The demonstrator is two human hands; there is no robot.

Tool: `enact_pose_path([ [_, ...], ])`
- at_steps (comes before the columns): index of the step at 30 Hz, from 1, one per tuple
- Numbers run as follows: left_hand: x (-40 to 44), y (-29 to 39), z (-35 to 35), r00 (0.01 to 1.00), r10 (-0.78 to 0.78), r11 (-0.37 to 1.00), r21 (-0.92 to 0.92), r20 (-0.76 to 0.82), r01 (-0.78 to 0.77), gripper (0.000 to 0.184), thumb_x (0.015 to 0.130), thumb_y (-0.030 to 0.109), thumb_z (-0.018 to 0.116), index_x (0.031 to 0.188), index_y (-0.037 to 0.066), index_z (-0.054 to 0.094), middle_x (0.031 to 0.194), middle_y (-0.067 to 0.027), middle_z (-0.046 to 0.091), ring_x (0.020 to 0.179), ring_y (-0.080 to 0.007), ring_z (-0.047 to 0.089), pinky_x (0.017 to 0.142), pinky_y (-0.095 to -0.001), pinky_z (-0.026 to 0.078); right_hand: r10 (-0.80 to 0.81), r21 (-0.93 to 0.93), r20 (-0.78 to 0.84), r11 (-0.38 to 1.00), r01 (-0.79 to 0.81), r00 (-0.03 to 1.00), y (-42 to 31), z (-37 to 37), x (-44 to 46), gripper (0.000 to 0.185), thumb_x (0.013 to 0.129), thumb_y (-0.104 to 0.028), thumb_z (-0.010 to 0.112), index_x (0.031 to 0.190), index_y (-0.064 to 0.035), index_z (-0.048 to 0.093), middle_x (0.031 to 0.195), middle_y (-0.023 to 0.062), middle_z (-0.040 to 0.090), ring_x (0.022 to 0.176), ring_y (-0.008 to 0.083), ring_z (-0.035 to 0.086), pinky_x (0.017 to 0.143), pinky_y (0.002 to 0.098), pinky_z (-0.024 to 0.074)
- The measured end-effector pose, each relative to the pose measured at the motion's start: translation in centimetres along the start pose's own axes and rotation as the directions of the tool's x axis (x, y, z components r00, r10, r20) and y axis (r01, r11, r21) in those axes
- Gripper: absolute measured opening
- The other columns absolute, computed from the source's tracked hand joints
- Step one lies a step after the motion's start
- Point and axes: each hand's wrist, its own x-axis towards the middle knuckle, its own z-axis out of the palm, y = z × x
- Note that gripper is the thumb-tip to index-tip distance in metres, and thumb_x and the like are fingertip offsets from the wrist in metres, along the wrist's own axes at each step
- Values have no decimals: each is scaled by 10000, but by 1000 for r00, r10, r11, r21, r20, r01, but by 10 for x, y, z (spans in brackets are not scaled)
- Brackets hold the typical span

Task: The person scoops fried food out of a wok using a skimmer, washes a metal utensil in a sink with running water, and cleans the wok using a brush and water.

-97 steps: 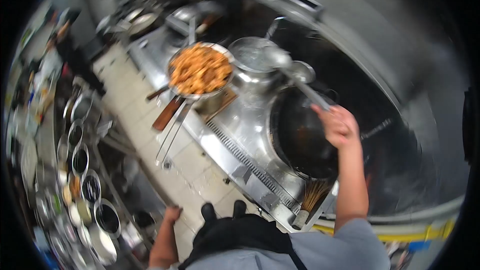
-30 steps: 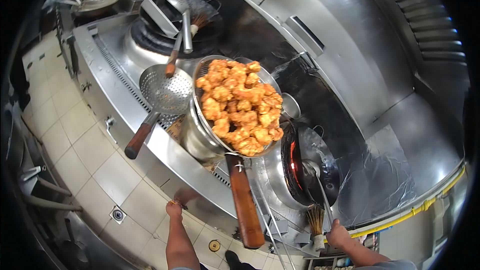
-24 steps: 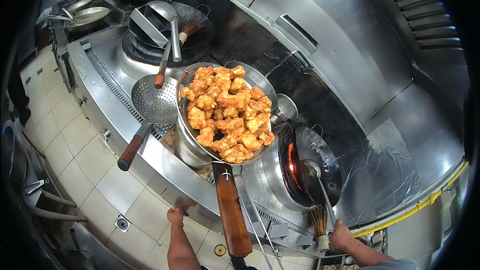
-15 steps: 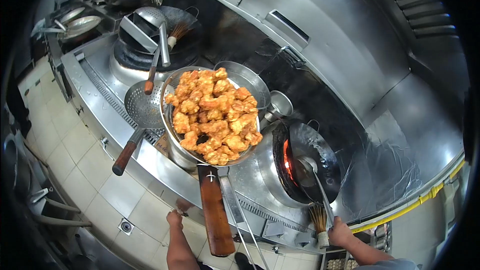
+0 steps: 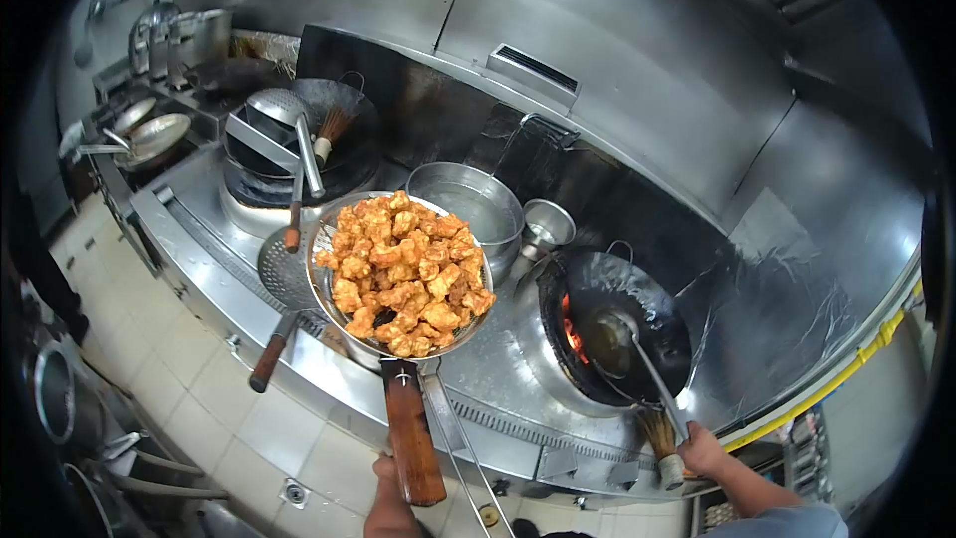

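My right hand [image 5: 702, 450] is closed around the handle of a metal ladle [image 5: 654, 377], whose bowl rests in the right wok [image 5: 669, 339]. Orange flame [image 5: 572, 327] shows at that wok's left rim. At the stove's front edge, my left hand [image 5: 382, 466] is partly covered by the wooden handle [image 5: 414, 448] of a large strainer; its fingers cannot be made out. A heap of golden-brown fried battered pieces [image 5: 403, 269] fills the strainer [image 5: 317, 291], which sits over a metal pot on the stove top.
A perforated skimmer [image 5: 284, 269] lies left of the strainer. Behind are a round metal basin [image 5: 466, 201] and a small pot [image 5: 549, 224]. A bamboo brush [image 5: 659, 436] leans near my right hand. Another wok [image 5: 344, 105] stands at the back left. A yellow pipe [image 5: 846, 379] runs along the right.
The camera view has shifted, so the stove appears turned slightly. My left hand now appears lower, partly behind the strainer's handle. My right hand still grips the ladle in the wok.
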Motion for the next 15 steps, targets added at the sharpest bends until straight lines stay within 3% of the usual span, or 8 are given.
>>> enact_pose_path([
  [1, 13, -2, 10, 1000, 3, 1000, 31, 6, -3, 458, 926, 328, 487, 1064, -106, 545, 942, -174, 655, 838, -278, 652, 719, -386, 525, -39, -45, 17, 998, 39, 999, -2, -4, -1, 336, 781, -160, 532, 1050, 42, 527, 907, 306, 615, 902, 456, 602, 796, 472, 477],
  [2, 21, -13, 16, 1000, -4, 999, 53, 5, 4, 467, 926, 338, 486, 1058, -105, 549, 936, -170, 656, 834, -273, 651, 713, -383, 525, 119, 80, 145, 988, -132, 982, -32, -21, -11, 339, 781, -162, 530, 1056, 35, 521, 927, 298, 611, 929, 446, 595, 814, 471, 468],
  [3, 31, -22, 19, 1000, -6, 997, 79, -4, 6, 475, 926, 349, 485, 1051, -104, 553, 930, -166, 658, 830, -267, 650, 707, -380, 524, -39, -73, 27, 997, 41, 999, 23, 7, 7, 352, 753, -153, 582, 1057, 16, 528, 837, 236, 619, 820, 370, 629, 755, 415, 484],
  [5, 44, -31, 20, 1000, -10, 992, 128, -20, 13, 493, 926, 371, 483, 1038, -103, 561, 917, -158, 662, 822, -256, 648, 695, -374, 523, -32, -43, 88, 998, 35, 996, 9, -2, -4, 356, 759, -161, 581, 1065, 8, 511, 813, 209, 610, 739, 330, 621, 703, 408, 491],
  [7, 53, -39, 25, 999, -30, 987, 156, -24, 34, 512, 926, 393, 480, 1024, -102, 570, 905, -150, 665, 814, -245, 647, 683, -368, 522, 71, -151, 141, 987, -49, 988, 6, -6, -3, 366, 765, -151, 581, 1085, -3, 486, 769, 177, 592, 664, 283, 607, 627, 389, 493],
  [12, 68, -59, 5, 996, -58, 968, 240, -72, 74, 561, 927, 447, 474, 991, -98, 590, 873, -129, 674, 794, -217, 643, 652, -353, 519, -52, -6, 104, 999, 53, 993, 16, 3, -6, 358, 780, -108, 569, 1111, -21, 465, 650, 82, 528, 508, 174, 546, 449, 336, 436],
  [15, 75, -64, -2, 995, -67, 953, 291, -80, 88, 592, 927, 479, 471, 971, -96, 603, 854, -117, 679, 782, -201, 640, 634, -344, 517, 43, 173, 182, 982, -75, 982, 2, -4, -8, 376, 795, -85, 582, 1144, -12, 463, 620, 55, 514, 482, 140, 524, 440, 325, 425],
])
